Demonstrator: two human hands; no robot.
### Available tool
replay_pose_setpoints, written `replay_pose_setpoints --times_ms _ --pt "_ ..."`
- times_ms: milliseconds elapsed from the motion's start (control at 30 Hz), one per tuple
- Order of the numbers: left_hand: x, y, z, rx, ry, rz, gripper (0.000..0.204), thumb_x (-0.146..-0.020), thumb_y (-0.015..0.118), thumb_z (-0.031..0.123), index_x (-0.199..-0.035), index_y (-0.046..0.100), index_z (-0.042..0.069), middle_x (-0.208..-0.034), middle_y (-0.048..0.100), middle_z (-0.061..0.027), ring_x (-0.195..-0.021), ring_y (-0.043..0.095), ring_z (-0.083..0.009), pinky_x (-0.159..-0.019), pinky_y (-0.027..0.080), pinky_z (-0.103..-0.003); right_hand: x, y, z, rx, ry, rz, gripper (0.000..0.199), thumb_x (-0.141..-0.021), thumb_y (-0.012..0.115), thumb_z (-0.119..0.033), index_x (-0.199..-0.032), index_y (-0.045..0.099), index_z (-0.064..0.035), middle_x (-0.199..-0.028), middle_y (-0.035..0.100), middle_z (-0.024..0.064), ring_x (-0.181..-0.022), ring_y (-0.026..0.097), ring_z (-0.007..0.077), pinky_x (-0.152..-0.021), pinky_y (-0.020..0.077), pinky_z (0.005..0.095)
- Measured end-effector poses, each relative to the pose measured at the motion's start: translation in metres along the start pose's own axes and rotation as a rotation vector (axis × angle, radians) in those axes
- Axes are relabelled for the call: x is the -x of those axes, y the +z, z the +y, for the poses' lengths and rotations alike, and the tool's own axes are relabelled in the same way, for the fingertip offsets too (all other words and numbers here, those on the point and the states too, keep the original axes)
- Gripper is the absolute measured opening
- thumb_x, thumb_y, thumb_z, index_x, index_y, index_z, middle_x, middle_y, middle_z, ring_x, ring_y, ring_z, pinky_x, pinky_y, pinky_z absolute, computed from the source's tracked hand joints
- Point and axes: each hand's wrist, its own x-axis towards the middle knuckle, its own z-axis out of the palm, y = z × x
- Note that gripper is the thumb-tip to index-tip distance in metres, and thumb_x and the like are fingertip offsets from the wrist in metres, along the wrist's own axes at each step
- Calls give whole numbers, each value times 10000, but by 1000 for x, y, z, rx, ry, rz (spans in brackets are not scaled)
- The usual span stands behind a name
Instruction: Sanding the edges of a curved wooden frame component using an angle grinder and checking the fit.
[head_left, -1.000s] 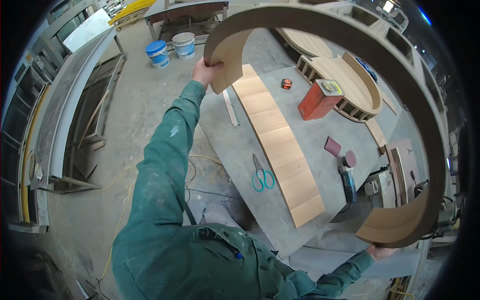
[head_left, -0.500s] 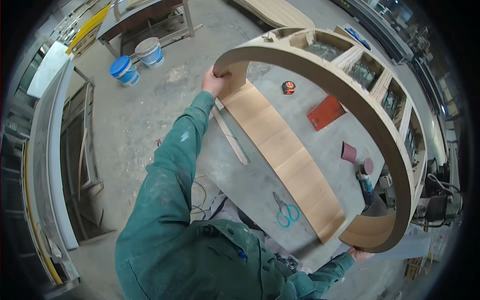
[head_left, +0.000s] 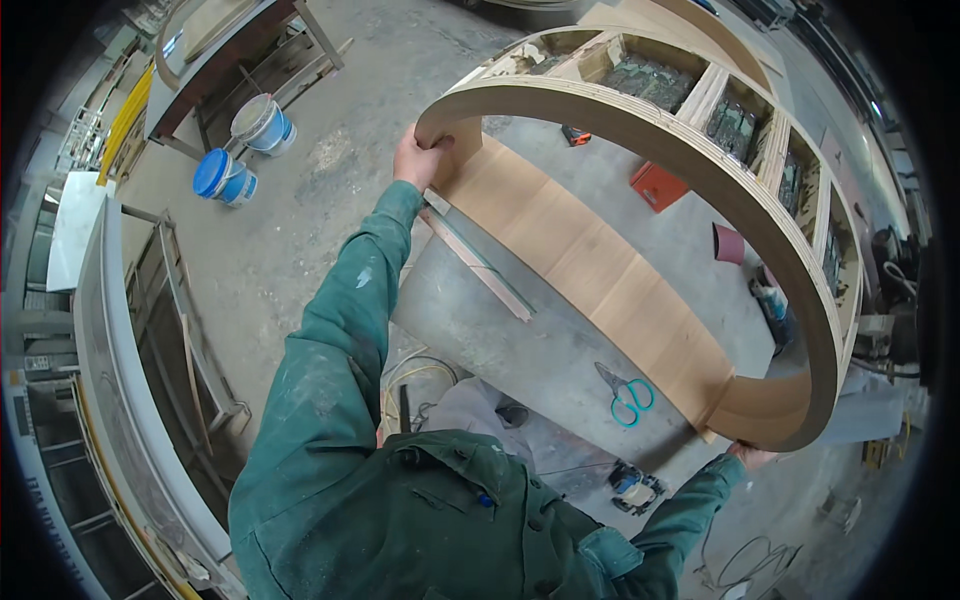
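A large curved wooden arch frame (head_left: 690, 145) stands over the grey table, its ribs and dark-filled cells facing outward. My left hand (head_left: 418, 160) is closed round its far left end, thumb on the inner face. My right hand (head_left: 755, 456) grips the near right end from below, its fingers mostly hidden by the wood. Between the two ends lies a long light-brown wooden panel (head_left: 600, 265), running diagonally across the table. Beside it are scissors (head_left: 627, 398) with teal handles and thin wooden strips (head_left: 478, 262).
Under the arch sit a red-orange box-like piece (head_left: 658, 186), a maroon abrasive roll (head_left: 728, 243), a power tool (head_left: 772, 305) and a partly hidden tape measure (head_left: 575, 136). Two blue-white buckets (head_left: 225, 177) stand on the floor. A metal rack (head_left: 185, 330) is at left.
The arch's near right end has come closer to the panel's near end, and the two now meet or overlap in view. My head view has shifted. Both hands keep their hold.
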Motion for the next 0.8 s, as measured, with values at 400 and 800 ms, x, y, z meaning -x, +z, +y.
replay_pose_setpoints --times_ms 400,800 --pt "-47 -24 -67 -224 58 -175 453 -788 700 65 -1215 576 -19 -1122 664 -171 -1012 648 -253 -899 527 -379 -34 -88 58 461 -123 36 351 -969 504 -265 -1170 639 -12 -1042 679 101 -967 647 222 -812 540 381" --pt "-13 1 -118 -70 -244 -199 551 -885 737 116 -1339 429 66 -1231 613 -90 -1056 598 -196 -828 496 -333 34 -88 95 968 15 -171 381 -805 791 -157 -1108 641 18 -1024 715 84 -924 659 156 -836 513 309"
